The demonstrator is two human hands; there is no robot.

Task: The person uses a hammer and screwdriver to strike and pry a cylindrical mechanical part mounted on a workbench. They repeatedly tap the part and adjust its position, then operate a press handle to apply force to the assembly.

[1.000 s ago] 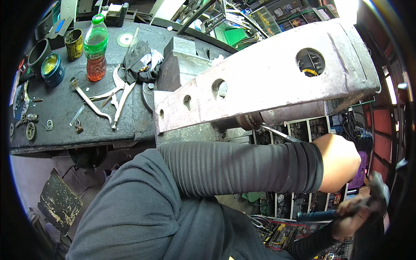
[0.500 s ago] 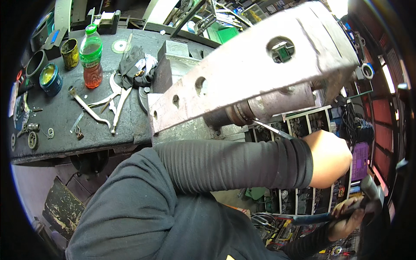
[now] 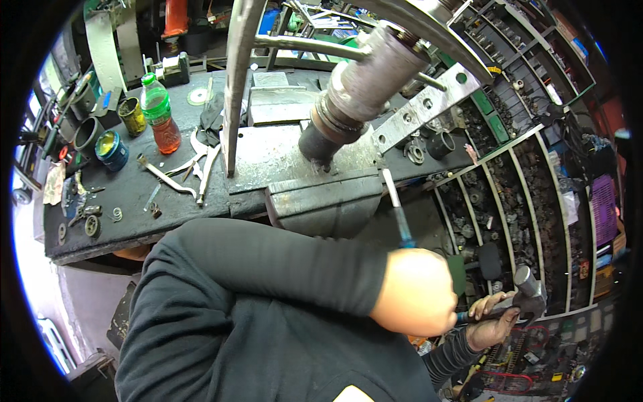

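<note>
Lying across the right fingers (image 3: 482,307) — a hammer (image 3: 531,299), its head beyond them.

Hammer head (image 3: 529,286), 4 o'clock: dull metal. Screwdriver shaft (image 3: 394,199), 3 o'clock: smooth bright metal. Cylinder (image 3: 367,77), 1 o'clock: scuffed matt metal. Bottle (image 3: 161,114), 10 o'clock: glossy plastic. Sleeve (image 3: 288,271), 7 o'clock: matt cloth.

The left hand (image 3: 415,293) is slightly blurred. Its fingers curl out of sight and conceal most of the handle of the slim tool (image 3: 395,204). The far end of the handle of the hammer (image 3: 528,283) is indistinct beside the left hand. The upper edge truncates the metal frame (image 3: 236,87). Parts in the shelf rack (image 3: 495,151) are too small to identify.
</note>
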